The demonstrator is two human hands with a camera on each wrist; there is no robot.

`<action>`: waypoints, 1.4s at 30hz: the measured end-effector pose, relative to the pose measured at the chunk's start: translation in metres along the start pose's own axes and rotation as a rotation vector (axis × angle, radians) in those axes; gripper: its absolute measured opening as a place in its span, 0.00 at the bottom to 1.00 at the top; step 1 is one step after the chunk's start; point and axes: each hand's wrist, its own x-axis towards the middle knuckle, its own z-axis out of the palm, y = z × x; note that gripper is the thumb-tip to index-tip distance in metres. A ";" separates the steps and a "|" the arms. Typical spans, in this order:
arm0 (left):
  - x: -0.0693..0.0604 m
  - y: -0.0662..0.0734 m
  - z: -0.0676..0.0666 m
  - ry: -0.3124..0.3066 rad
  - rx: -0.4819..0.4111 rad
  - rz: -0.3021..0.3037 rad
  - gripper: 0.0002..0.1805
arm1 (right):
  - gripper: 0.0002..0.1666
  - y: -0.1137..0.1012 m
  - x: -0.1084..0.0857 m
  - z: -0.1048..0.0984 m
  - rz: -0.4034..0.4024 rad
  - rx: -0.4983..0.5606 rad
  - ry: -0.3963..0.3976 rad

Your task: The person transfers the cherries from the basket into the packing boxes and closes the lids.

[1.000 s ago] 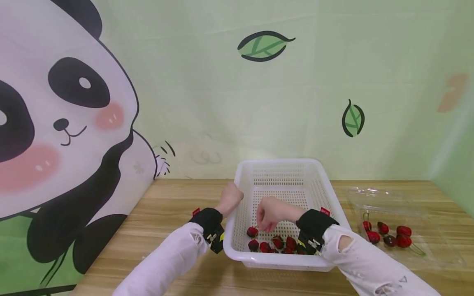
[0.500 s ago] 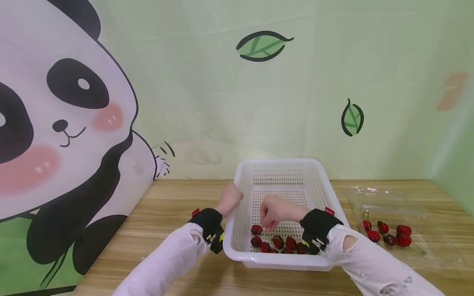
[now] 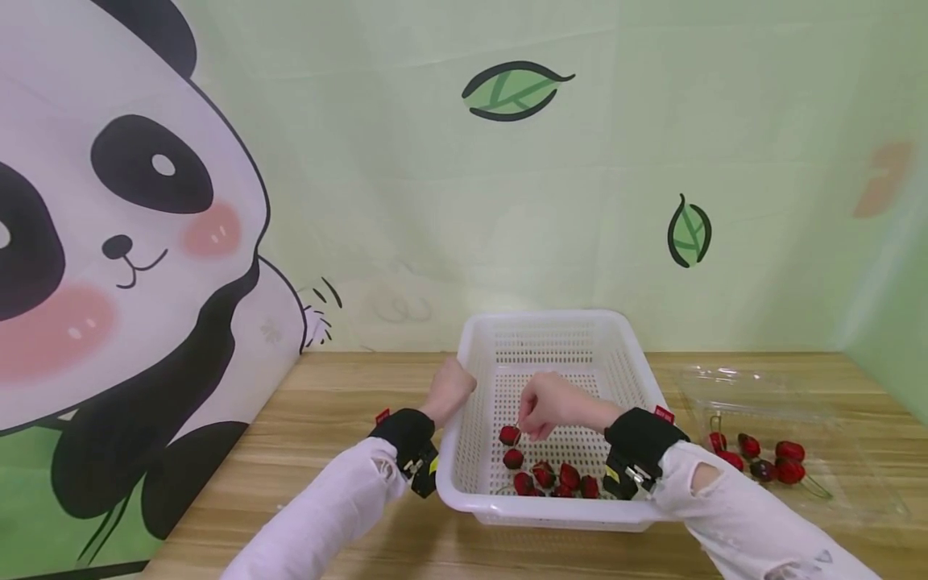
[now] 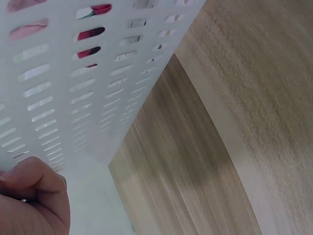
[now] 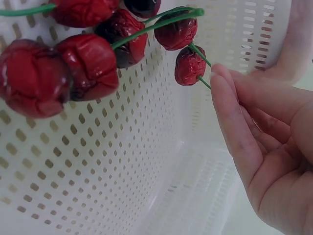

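My left hand (image 3: 449, 391) grips the left rim of a white perforated plastic basket (image 3: 453, 459); in the left wrist view its curled fingers (image 4: 36, 183) lie against the basket. Inside the basket, my right hand (image 3: 551, 405) pinches thin green stems between thumb and fingertips. From them hang a wrinkled dark-red cherry (image 3: 510, 435) and, just below, a second cherry (image 3: 513, 459). The right wrist view shows a green stem (image 5: 201, 55) running into the pinch, by a small red cherry (image 5: 190, 66). Several more cherries (image 3: 569, 477) lie near the basket's front wall.
Right of the basket, an open clear plastic box (image 3: 844, 451) holds several red cherries (image 3: 790, 461) with stems. Both stand on a wood-grain table (image 3: 348, 524). A green backdrop (image 3: 406, 201) with a printed panda rises behind and at the left.
My right hand has shifted right and slightly away from the front wall, drawing the two cherries along with it. The left hand stays on the rim.
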 end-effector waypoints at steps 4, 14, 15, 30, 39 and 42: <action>-0.001 0.000 0.000 -0.001 -0.008 0.008 0.18 | 0.04 0.000 -0.002 -0.005 0.000 0.015 0.014; -0.001 0.000 0.000 -0.016 -0.032 0.020 0.18 | 0.03 -0.001 -0.007 -0.017 0.014 0.015 0.053; -0.001 0.000 0.001 -0.020 -0.036 0.020 0.18 | 0.03 -0.001 -0.008 -0.018 0.018 0.019 0.056; -0.001 0.000 0.000 -0.023 -0.043 0.029 0.18 | 0.03 -0.001 -0.018 -0.040 -0.026 0.037 0.069; -0.002 0.001 0.000 -0.022 -0.051 0.061 0.18 | 0.03 0.000 -0.025 -0.051 -0.023 0.025 0.091; -0.002 0.001 -0.001 -0.013 -0.042 0.061 0.18 | 0.03 0.001 -0.026 -0.054 -0.025 0.011 0.095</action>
